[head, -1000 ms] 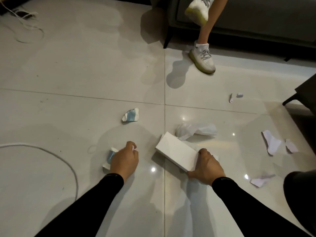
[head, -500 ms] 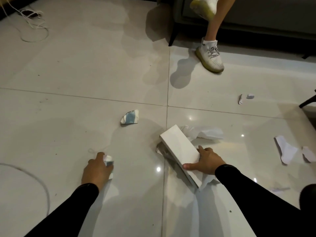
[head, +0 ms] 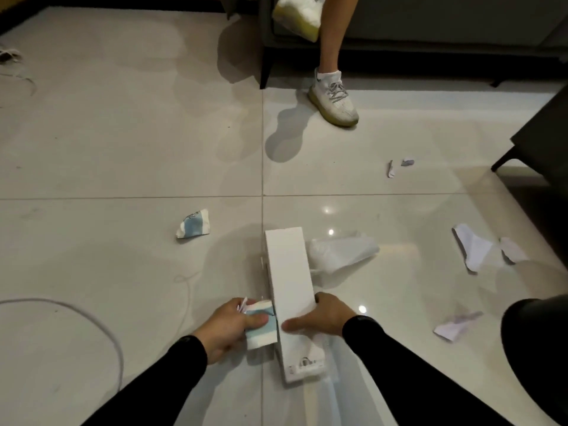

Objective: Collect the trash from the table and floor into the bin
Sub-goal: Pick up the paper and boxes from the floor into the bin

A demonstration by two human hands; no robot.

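"White box (head: 289, 287), that was lying flat on the floor (head: 123, 149) a second ago, wasn't it?"

"It was. Now the right hand (head: 322, 316) has it lifted and turned end-on, fingers (head: 319, 298) curled over one long edge and the thumb on the other. The left hand (head: 224, 329) has come across too. It pinches the blue-and-white wrapper (head: 261, 330) it picked up and holds it right against the box's side."

"So where does that leave the job?"

"Two pieces are off the floor and both hands are full. My guess is they're being gathered into one load for the bin. I can't make out a bin for certain. A dark rounded shape (head: 534, 348) at the lower right edge may be it, or not."

"What's left?"

"Plenty. There's a second blue-and-white wrapper (head: 193, 225) beyond the left hand and a crumpled clear bag (head: 342, 252) just beside the box's far end. Paper scraps (head: 471, 249) lie well to the right, two tiny bits (head: 399, 166) further off, and a pale scrap (head: 455, 325) near the right sleeve."

"Anything in the way?"

"A white cable (head: 92, 315) loops over the floor on the left. Another person's shoe (head: 335, 101) stands by the sofa (head: 430, 23). With both hands occupied, I'd say nothing more gets picked up until this load goes."
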